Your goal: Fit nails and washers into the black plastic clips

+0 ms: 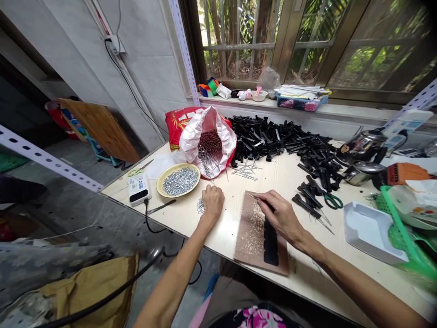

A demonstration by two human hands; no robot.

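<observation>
My left hand (213, 201) rests on the table with its fingers curled down, beside a small heap of shiny metal pieces (200, 206). Whatever its fingertips pinch is hidden. Over a brown board (247, 246), my right hand (280, 214) grips a black piece with a thin metal pin (251, 196) pointing left. A black strip (271, 248) lies on the board under and below that hand, and pale specks cover the board's left part. A yellow dish (160, 187) full of small metal pieces stands left of my left hand.
Behind my hands stands a red bag (174, 123) of nails, its silvery mouth towards me. Loose metal pins (247, 171) and a heap of black plastic pieces (273, 136) lie nearby. To the right are scissors (332, 200), a white tray (368, 228) and a green basket (396, 223).
</observation>
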